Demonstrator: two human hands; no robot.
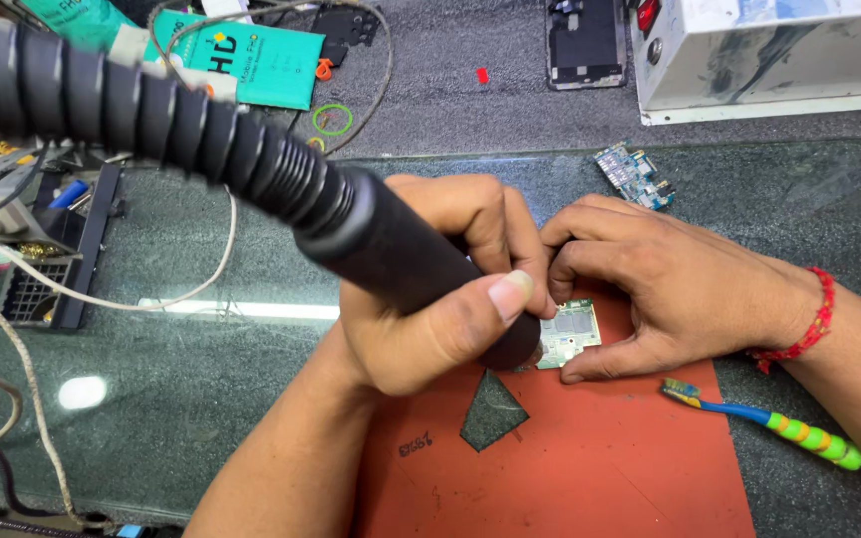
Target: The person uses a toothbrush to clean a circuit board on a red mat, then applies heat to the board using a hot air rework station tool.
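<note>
Your left hand (430,299) is fisted tight round the black hot-air handpiece (391,254), nozzle angled down onto the green circuit board (570,334). Your right hand (650,289), fingers curled, pins the board w/ thumb at the red mat's (590,458) far edge.

Circuit board on a mat, hands either side, on the counter (201,399).

The circuit board (568,337) lies on the mat (590,458), between the left hand (430,299) and the right hand (650,289); the tool handle (401,264) in the left hand's grip slants up to the left, its hose (102,100) running on to the far left corner. A toothbrush (769,423) lies right of the mat, a second small board (635,176) behind the right hand, and a box-shaped unit (769,55) farther back right.
</note>
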